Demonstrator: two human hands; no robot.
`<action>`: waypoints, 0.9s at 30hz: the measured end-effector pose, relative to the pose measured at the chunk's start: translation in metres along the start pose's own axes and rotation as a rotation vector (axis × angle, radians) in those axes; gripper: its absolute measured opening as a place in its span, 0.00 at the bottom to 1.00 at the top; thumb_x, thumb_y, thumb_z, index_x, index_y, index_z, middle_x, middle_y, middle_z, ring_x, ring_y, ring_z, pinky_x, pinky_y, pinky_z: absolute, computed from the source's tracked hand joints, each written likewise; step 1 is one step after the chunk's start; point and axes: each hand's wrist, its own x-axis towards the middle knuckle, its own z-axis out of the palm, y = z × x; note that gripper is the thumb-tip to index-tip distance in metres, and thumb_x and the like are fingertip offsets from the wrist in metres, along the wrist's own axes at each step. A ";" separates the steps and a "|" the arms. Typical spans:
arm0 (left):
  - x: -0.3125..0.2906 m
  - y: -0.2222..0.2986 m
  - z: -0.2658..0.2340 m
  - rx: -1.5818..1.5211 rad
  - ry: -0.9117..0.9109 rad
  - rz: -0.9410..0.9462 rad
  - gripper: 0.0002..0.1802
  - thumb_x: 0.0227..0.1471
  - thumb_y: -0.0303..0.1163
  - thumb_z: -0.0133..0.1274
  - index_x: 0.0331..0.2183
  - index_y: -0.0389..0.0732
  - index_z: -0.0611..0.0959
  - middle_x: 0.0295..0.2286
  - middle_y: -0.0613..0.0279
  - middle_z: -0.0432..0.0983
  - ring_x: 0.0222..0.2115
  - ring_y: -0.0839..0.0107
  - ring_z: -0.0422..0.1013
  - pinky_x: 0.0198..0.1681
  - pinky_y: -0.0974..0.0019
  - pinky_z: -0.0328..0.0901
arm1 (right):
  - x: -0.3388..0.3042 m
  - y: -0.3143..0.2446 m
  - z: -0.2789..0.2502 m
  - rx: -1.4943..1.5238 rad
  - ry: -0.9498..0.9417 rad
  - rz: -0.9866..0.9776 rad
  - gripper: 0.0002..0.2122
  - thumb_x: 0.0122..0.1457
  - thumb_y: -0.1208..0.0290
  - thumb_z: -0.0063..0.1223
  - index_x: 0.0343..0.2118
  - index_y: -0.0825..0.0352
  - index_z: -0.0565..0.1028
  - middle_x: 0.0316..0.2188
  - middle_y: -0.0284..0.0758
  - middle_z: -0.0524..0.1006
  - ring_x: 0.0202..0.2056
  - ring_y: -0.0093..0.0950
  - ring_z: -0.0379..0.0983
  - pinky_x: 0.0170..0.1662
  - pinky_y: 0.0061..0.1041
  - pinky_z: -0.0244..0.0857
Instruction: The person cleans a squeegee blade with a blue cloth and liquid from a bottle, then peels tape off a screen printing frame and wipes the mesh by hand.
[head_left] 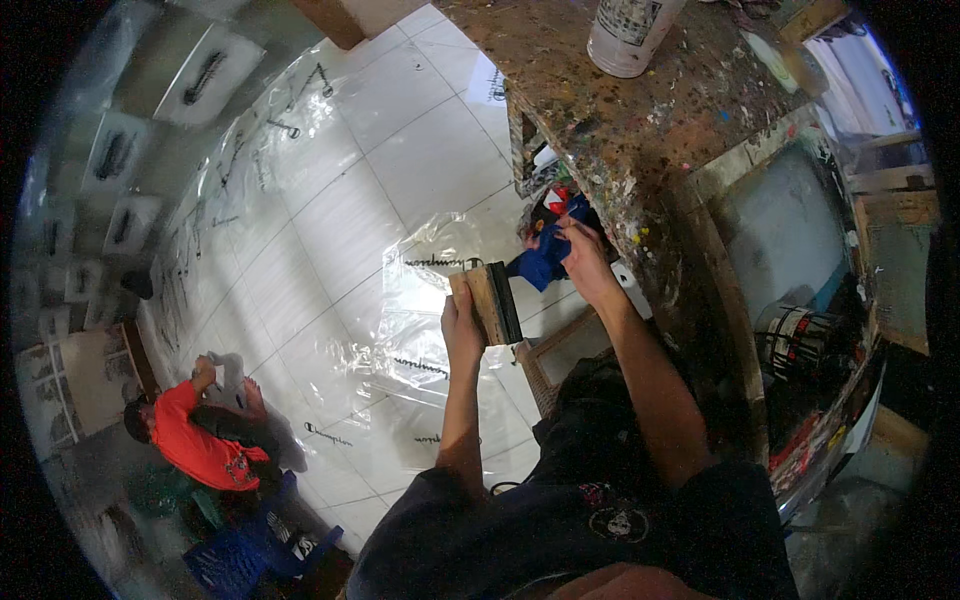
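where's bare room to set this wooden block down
The stained tabletop has a free patch on the near side of the white container; so do the floor tiles between plastic sheets at left and the tabletop. It's crowded around the blue cloth at the right hand.

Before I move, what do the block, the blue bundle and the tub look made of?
Block: wood, by its tan, streaked face; its dark edge strip could be rubber or painted wood.
Blue bundle: probably cloth, matte, by its soft folds at the right hand.
Tub: likely plastic, by its smooth, pale, rounded wall.
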 end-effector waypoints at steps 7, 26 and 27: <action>-0.008 -0.013 -0.005 0.055 0.049 0.059 0.29 0.59 0.54 0.45 0.30 0.32 0.74 0.23 0.62 0.69 0.25 0.74 0.62 0.30 0.69 0.60 | -0.049 -0.018 0.027 -0.108 -0.039 -0.005 0.08 0.62 0.77 0.43 0.43 0.68 0.69 0.34 0.35 0.75 0.36 0.28 0.77 0.38 0.23 0.72; -0.072 0.068 0.036 0.406 0.167 0.313 0.26 0.60 0.49 0.46 0.29 0.30 0.72 0.17 0.50 0.70 0.19 0.67 0.64 0.25 0.62 0.61 | -0.100 -0.071 0.052 -1.106 -0.256 -0.588 0.14 0.54 0.84 0.48 0.44 0.72 0.75 0.38 0.45 0.73 0.38 0.42 0.72 0.42 0.31 0.67; -0.077 0.076 0.037 0.428 0.184 0.339 0.26 0.60 0.48 0.46 0.30 0.30 0.72 0.18 0.50 0.70 0.20 0.68 0.65 0.25 0.62 0.61 | -0.101 -0.071 0.052 -1.093 -0.261 -0.593 0.14 0.54 0.84 0.48 0.44 0.72 0.75 0.38 0.45 0.73 0.38 0.42 0.72 0.42 0.31 0.67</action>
